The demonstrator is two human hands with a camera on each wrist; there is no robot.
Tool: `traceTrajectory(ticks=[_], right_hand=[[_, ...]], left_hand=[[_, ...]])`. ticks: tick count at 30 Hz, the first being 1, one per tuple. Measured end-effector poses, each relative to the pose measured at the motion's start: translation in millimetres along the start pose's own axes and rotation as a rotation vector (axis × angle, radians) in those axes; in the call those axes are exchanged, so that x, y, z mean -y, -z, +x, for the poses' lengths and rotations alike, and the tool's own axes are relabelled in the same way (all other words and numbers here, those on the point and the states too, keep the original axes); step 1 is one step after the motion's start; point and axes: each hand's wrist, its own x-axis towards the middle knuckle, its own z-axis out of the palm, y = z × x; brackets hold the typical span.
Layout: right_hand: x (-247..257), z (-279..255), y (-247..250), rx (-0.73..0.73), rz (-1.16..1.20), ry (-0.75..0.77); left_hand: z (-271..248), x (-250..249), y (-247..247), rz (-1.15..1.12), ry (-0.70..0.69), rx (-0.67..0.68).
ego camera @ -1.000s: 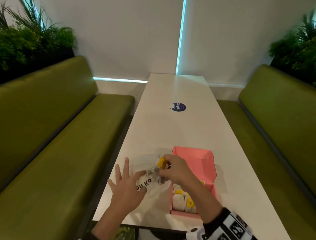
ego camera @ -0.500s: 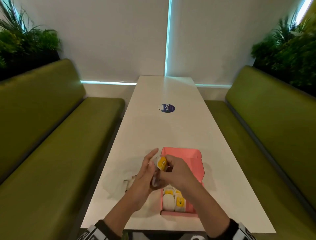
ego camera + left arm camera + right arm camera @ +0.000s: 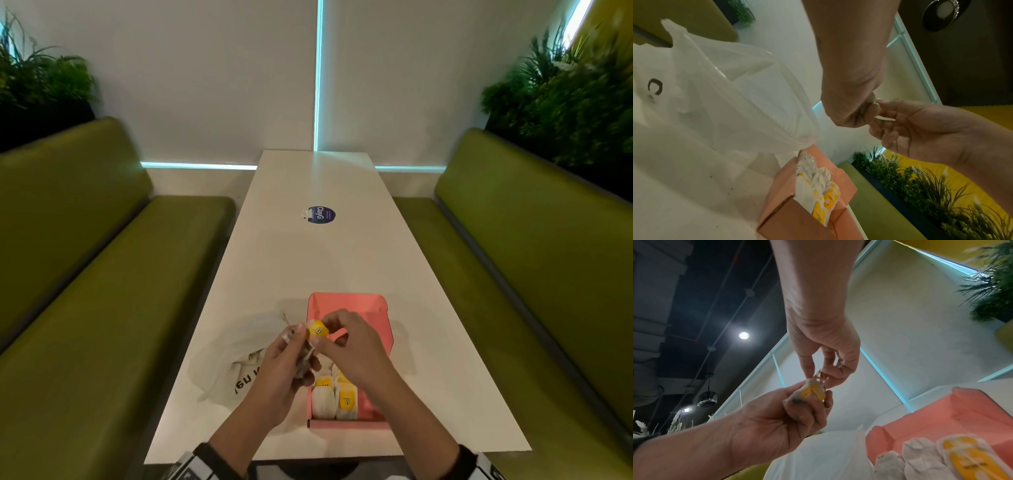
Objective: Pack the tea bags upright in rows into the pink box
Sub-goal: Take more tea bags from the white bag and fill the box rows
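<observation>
Both of your hands were raised above the near end of the long white table [image 3: 318, 267], meeting over the left edge of the open pink cardboard box [image 3: 349, 305]. Your left hand [image 3: 277, 373] had its fingers curled around a small white paper tea bag with a yellow tag [image 3: 317, 330], gripping the bag's lower part. Your right hand [image 3: 352, 349] pinched the yellow tag end of that same tea bag between thumb and fingertips, the remaining fingers loosely bent. In the right wrist view the tea bag [image 3: 813, 391] sat between the fingers of both hands, its pointed top caught by your right fingertips.

The pink box lay flat on the table with its lid folded back away from you. In its near part stood several white tea bags with yellow tags [image 3: 337, 397], packed side by side; the left wrist view showed them [image 3: 818, 186] upright against one another inside the box walls. The far part of the box looked bare pink.

Just left of the box a crumpled translucent white plastic bag with dark lettering [image 3: 236, 363] rested on the table, touching or nearly touching the box side. A round dark blue sticker [image 3: 321, 214] sat farther up the table, well apart from everything else.
</observation>
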Motion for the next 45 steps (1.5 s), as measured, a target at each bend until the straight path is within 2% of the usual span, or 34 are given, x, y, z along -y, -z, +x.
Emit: traceTrajectory(ticks=[3,8,11,15,17,19,25,28,31,36,37,38,41,42,43,45], right_hand=[[-3,2,4,0.026,0.118,-0.064],[-4,5,16,0.017,0.490,-0.243],[-3,5,21,0.011,0.597,-0.255],[-1,3,16,0.007,0.596,-0.190],[-1,1,13,-0.014,0.554,-0.167],[-3,0,12,-0.027,0.477,-0.159],[-10,-4,16,0.089,0.227,-0.121],[-13,-3,24,0.070,-0.068,0.024],[-10,-1,31,0.167,-0.212,0.137],[-7,1,38,0.285,-0.391,0.160],[-7,2,38,0.271,-0.371,0.158],[-9,4,37,0.195,-0.335,0.148],[-15,12,34,-0.283,-0.250,0.143],[-14,12,36,-0.299,-0.275,0.144],[-14,10,39,-0.170,-0.310,0.142],[-13,4,41,0.330,-0.319,0.112]], left_hand=[[-1,2,0,0.003,0.021,-0.021],[3,4,6,-0.001,0.024,-0.153],[3,5,7,0.038,-0.031,-0.215],[-5,3,-1,0.191,-0.178,-0.119],[-8,2,-5,0.236,-0.251,-0.099],[-8,3,-7,0.278,-0.306,-0.135],[-2,11,5,0.477,-0.382,-0.197],[-1,11,8,0.598,-0.430,-0.144],[1,9,13,0.739,-0.463,-0.062],[-1,5,14,0.853,-0.489,0.030],[-1,4,13,0.839,-0.490,0.022],[-2,3,13,0.807,-0.488,-0.002],[-5,-2,11,0.670,-0.460,-0.108],[-6,-3,12,0.640,-0.451,-0.141],[-6,-3,13,0.617,-0.446,-0.167],[-5,-3,15,0.584,-0.437,-0.188]])
